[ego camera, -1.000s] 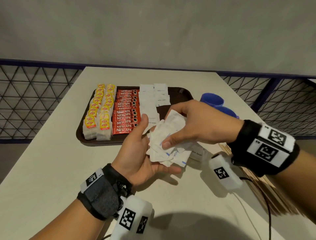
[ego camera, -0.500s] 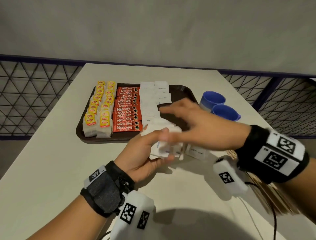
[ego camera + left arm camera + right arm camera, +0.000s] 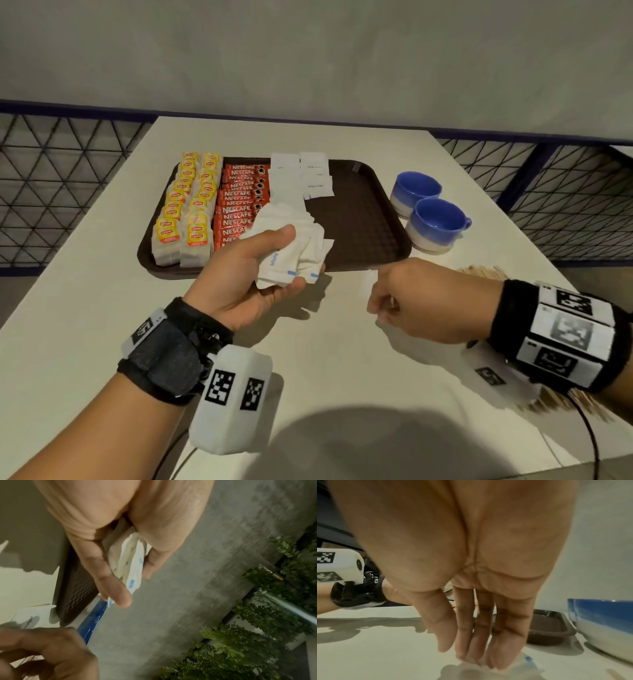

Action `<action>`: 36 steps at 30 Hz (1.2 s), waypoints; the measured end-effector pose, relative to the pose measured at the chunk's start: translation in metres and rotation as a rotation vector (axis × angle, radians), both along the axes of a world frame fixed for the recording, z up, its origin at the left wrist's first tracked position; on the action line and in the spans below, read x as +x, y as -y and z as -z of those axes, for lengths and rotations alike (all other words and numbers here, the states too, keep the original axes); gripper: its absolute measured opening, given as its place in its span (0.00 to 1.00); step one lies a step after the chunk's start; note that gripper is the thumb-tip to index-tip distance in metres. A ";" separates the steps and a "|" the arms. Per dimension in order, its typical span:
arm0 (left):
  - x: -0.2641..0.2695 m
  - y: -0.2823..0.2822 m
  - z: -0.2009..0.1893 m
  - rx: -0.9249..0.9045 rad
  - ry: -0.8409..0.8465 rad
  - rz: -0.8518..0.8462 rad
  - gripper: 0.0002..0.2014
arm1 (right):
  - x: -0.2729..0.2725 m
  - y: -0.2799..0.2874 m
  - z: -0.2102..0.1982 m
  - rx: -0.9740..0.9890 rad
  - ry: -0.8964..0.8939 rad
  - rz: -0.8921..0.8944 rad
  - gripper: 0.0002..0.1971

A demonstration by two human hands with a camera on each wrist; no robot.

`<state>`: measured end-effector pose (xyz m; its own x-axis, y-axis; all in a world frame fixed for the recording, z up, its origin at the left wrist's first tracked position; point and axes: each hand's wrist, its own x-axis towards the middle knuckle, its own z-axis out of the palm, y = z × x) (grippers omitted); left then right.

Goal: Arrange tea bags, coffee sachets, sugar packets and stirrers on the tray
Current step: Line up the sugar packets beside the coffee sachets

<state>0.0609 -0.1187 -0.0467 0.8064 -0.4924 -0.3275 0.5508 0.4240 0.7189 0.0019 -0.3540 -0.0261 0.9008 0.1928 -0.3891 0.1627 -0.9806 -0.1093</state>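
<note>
My left hand (image 3: 289, 258) grips a loose bunch of white sugar packets (image 3: 301, 240) just above the near edge of the brown tray (image 3: 363, 212). The left wrist view shows that bunch (image 3: 126, 555) squeezed between thumb and fingers (image 3: 111, 582). On the tray lie two rows of yellow tea bags (image 3: 188, 205), a row of red coffee sachets (image 3: 239, 202) and several sugar packets (image 3: 308, 178). My right hand (image 3: 380, 301) points down at the table to the right. Its straight fingertips (image 3: 479, 660) touch one white packet (image 3: 529, 661) lying there. Wooden stirrers (image 3: 486, 272) lie behind my right wrist.
Two blue cups (image 3: 436, 219) stand right of the tray, close to my right hand. The tray's right half (image 3: 356, 192) is bare. A metal mesh railing (image 3: 565, 205) runs along both sides of the table (image 3: 85, 325).
My right hand left the bunch and dropped right onto the table, onto a single packet. My left hand lifted the bunch toward the tray's near edge.
</note>
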 end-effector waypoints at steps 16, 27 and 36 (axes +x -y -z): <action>0.012 -0.007 0.009 -0.001 0.082 -0.076 0.35 | 0.017 0.004 0.005 0.013 0.007 0.028 0.21; 0.015 -0.009 0.011 0.001 0.083 -0.070 0.32 | 0.019 0.002 0.004 0.015 -0.087 0.012 0.27; 0.017 -0.012 0.009 -0.013 0.062 -0.074 0.29 | 0.023 0.011 -0.029 0.322 -0.041 0.130 0.05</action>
